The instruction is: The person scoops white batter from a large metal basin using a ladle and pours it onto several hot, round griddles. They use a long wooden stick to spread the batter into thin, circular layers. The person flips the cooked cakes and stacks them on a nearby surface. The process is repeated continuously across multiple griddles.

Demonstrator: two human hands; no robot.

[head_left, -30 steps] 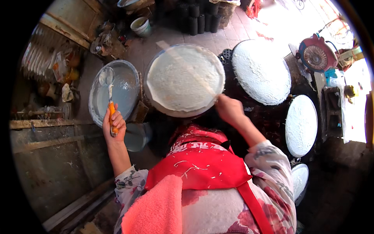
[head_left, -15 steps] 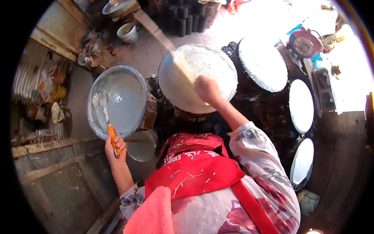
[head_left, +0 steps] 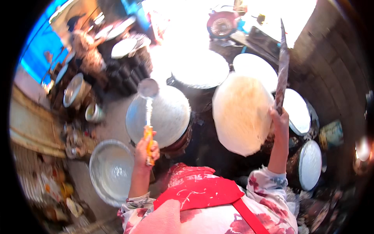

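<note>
My left hand (head_left: pixel 147 150) is closed around the orange handle of a ladle (head_left: pixel 148 89), its bowl raised over the near round griddle (head_left: pixel 165 113), whose top looks grey and bare. My right hand (head_left: pixel 279 119) grips a long tapered wooden spatula (head_left: pixel 283 66), pointing away from me and seen nearly edge-on. Beside that hand hangs a large thin round pancake (head_left: pixel 242 113), pale at the rim and browned in the middle, blurred by motion. Its right edge meets my right hand; whether my fingers pinch it, I cannot tell. A wide basin of pale batter (head_left: pixel 113 171) stands at lower left.
More round white-topped griddles stand around: one at the far middle (head_left: pixel 200 70), another behind the pancake (head_left: pixel 257 70), others at right (head_left: pixel 297 111) and lower right (head_left: pixel 310 165). A fan-like blower (head_left: pixel 222 24) sits beyond. Far left, a person (head_left: pixel 87 50) works beside stacked dark cylinders (head_left: pixel 126 74).
My view has turned right. The pancake has come off the near griddle and is in the air at the right. My right hand swung right with the spatula; the ladle rose out of the batter basin.
</note>
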